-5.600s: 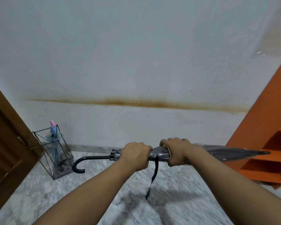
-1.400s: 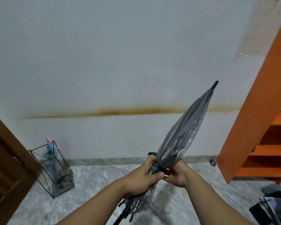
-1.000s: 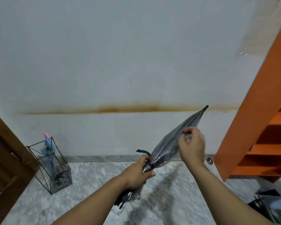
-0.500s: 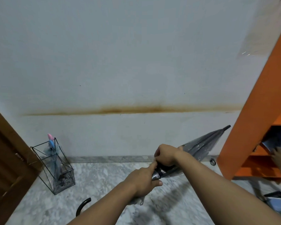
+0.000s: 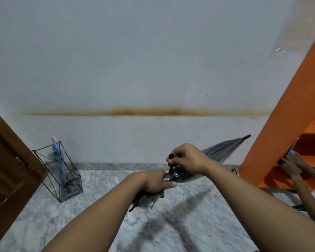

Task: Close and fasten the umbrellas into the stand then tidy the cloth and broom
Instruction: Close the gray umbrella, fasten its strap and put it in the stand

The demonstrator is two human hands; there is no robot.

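Note:
I hold a folded grey see-through umbrella slanted in front of me, its black tip up to the right near the orange shelf. My left hand grips the bunched canopy near the handle end, thumb lying along it. My right hand pinches the umbrella's black fastening strap and lifts it up from the canopy. A black wire umbrella stand sits on the floor at the left by the wall, with a pale blue umbrella with a pink handle in it.
An orange shelf unit rises on the right. Another person's hands reach into its lower shelf. A brown wooden door fills the left edge. The floor is grey marble, the wall white with a brown stain.
The umbrella was swung from level to tip-up, then lowered to a shallow slant. My right hand went up the canopy, came back to the middle and now lifts the strap.

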